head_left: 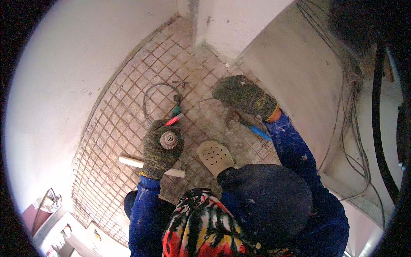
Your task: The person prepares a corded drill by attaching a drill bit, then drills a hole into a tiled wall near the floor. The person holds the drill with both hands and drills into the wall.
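My left hand [159,156], in a dark grey-green knit glove, is closed around a round, ribbed, grey-brown piece [168,140] with a hole in its middle. A red and pale marker-like stick [174,119] shows at its fingertips. Just beyond lies a green and black tool [176,111] with a looping dark cord [147,92]. My right hand [246,97], in a matching glove, is curled closed farther right. A thin rod [206,100] shows by its fingers; whether it is held cannot be made out. Below that hand lies a tool with a blue handle [259,132] and a rusty head [232,118].
Rusty steel mesh [111,128] covers the rough floor under me. A pale stick [130,161] passes beneath my left hand. A T-shaped metal piece [183,83] lies ahead. White walls [64,85] bound the left; a wall corner [229,60] juts in ahead. Loose cables [353,98] hang at right.
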`<state>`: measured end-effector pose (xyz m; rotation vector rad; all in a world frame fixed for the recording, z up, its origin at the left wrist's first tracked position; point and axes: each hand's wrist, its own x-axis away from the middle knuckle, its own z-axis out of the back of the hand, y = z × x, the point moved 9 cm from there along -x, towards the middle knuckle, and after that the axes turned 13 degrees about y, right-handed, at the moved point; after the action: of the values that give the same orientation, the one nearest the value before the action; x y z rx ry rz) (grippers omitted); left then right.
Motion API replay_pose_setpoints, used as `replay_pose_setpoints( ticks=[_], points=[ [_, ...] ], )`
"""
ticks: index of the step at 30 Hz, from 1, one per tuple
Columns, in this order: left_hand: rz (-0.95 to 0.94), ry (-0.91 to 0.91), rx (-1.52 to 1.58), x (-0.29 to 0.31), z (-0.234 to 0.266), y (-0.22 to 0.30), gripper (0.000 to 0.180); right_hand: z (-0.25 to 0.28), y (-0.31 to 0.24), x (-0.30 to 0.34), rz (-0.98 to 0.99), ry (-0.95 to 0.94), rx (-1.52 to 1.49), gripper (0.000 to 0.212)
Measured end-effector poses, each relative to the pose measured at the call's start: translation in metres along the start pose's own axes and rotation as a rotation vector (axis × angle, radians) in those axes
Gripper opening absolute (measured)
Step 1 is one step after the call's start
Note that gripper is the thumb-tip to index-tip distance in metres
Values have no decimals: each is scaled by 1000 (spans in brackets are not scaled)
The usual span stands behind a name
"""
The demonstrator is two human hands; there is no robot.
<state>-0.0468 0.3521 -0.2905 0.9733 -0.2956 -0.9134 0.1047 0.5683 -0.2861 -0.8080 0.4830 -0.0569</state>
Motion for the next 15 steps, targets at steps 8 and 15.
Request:
replay_pose_setpoints(
  ticks=[8, 15],
  points=[
    [-27, 85, -10, 10, 7, -14, 41, -2, -89, -60, -189, -49, -20, 20],
    [-13, 66, -136, 12, 3, -24, 37, -22, -148, -91, 170, 1, 138, 18]
  ],
)
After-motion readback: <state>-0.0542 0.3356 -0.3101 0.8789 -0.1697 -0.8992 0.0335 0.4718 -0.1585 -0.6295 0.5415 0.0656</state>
